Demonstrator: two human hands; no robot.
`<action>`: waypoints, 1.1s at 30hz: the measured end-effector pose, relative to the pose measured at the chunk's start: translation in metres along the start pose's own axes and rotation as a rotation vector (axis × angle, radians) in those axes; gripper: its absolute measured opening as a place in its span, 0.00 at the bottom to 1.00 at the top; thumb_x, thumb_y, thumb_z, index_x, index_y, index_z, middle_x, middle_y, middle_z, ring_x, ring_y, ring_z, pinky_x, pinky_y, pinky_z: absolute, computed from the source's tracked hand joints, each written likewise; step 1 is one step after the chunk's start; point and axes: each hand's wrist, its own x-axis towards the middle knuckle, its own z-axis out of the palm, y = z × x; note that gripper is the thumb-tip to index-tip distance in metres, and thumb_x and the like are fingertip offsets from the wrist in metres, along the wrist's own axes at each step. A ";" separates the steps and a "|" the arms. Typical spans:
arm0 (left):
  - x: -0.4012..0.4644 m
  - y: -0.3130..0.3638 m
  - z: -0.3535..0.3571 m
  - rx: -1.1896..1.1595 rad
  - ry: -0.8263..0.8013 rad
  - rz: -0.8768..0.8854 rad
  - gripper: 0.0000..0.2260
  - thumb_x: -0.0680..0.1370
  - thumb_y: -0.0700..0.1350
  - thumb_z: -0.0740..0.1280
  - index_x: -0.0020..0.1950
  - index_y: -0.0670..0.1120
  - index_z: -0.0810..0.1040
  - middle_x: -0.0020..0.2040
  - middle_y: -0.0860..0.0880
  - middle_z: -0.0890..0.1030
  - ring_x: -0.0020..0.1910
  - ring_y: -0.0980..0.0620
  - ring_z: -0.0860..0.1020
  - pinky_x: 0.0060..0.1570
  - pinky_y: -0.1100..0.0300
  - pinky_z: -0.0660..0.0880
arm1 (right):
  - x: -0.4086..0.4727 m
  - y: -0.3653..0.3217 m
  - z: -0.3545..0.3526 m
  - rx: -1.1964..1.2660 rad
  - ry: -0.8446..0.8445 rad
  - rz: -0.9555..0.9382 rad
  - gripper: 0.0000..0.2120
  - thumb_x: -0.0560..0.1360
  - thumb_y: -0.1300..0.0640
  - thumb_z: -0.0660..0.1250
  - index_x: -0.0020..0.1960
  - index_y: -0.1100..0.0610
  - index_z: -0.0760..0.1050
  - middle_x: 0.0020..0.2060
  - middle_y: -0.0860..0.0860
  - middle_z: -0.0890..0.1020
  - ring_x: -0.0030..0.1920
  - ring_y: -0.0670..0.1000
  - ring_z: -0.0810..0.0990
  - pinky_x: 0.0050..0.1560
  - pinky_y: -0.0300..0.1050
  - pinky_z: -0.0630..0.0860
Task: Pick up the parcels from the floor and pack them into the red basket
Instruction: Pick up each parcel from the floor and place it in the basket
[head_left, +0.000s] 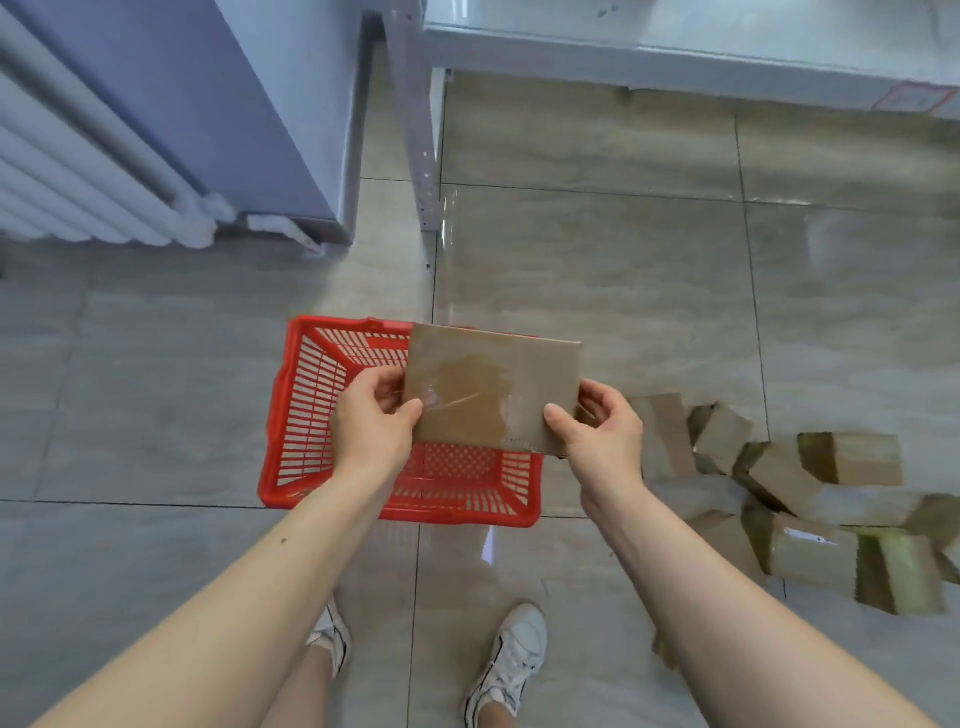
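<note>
A flat brown cardboard parcel (493, 387) with clear tape across its face hangs above the red basket (306, 415). My left hand (371, 415) grips its left edge, thumb on top. My right hand (602, 426) grips its right lower corner, thumb on the face. The red plastic basket stands on the tiled floor just below and left of the parcel, and the part of its inside that shows holds nothing. Several more brown parcels (810, 499) lie in a loose heap on the floor to the right.
A white radiator (78, 171) and a blue-grey cabinet (249, 104) stand at the back left. A metal shelf leg (423, 156) and a low shelf (675, 47) run across the back right. My two feet in white shoes (511, 660) stand near the bottom.
</note>
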 end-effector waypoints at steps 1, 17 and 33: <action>0.009 -0.005 -0.013 -0.005 0.013 -0.019 0.15 0.73 0.31 0.71 0.55 0.46 0.79 0.48 0.51 0.82 0.51 0.52 0.82 0.55 0.58 0.78 | -0.002 0.000 0.017 -0.012 -0.019 0.001 0.20 0.72 0.71 0.70 0.62 0.61 0.75 0.48 0.47 0.80 0.48 0.40 0.79 0.59 0.44 0.77; 0.169 -0.165 -0.066 0.259 -0.107 -0.040 0.22 0.76 0.38 0.64 0.68 0.54 0.76 0.62 0.53 0.81 0.60 0.50 0.79 0.63 0.48 0.75 | 0.065 0.128 0.213 -0.186 -0.055 0.080 0.27 0.71 0.66 0.72 0.68 0.52 0.74 0.60 0.50 0.82 0.58 0.50 0.81 0.62 0.56 0.78; 0.267 -0.275 -0.002 0.536 -0.230 -0.126 0.25 0.83 0.42 0.58 0.80 0.46 0.57 0.81 0.46 0.56 0.80 0.46 0.54 0.78 0.49 0.54 | 0.166 0.245 0.288 -0.389 -0.051 0.085 0.28 0.74 0.65 0.71 0.72 0.53 0.69 0.64 0.53 0.79 0.65 0.54 0.78 0.65 0.53 0.76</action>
